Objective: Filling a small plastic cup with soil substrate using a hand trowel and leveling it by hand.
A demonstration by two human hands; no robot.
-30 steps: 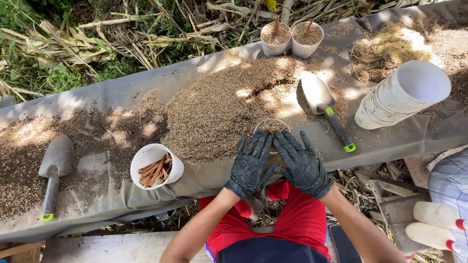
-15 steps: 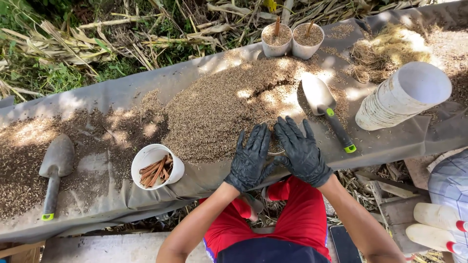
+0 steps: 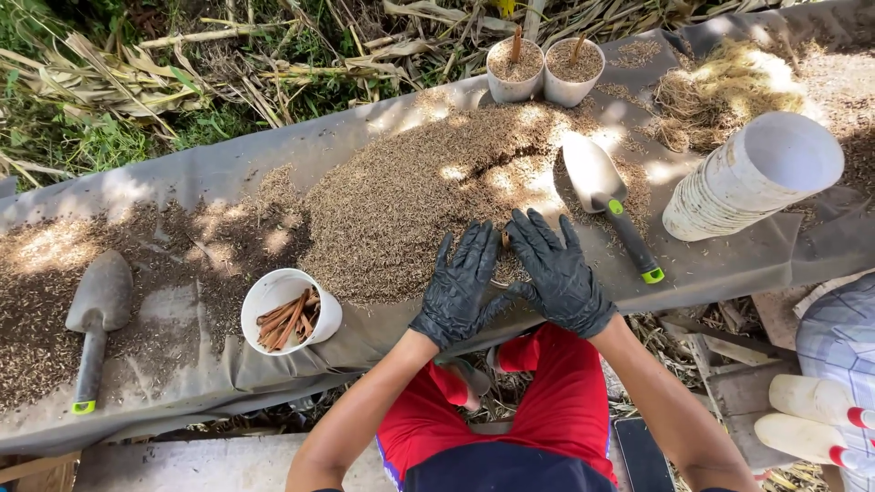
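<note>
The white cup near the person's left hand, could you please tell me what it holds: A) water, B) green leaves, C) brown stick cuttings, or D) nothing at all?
C: the white cup on the grey sheet, to the left of the gloved left hand, holds a bundle of brown stick cuttings lying inside it.

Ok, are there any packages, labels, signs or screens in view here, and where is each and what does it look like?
No labels, signs or lit screens show.
Cup stack: right on the sheet, lying on its side, white, plain.
Cup of sticks: left of the left hand, white, round.
Two filled cups: far edge, white, side by side.
Dark flat slab: low by the right arm; a device or not, cannot tell.
</note>
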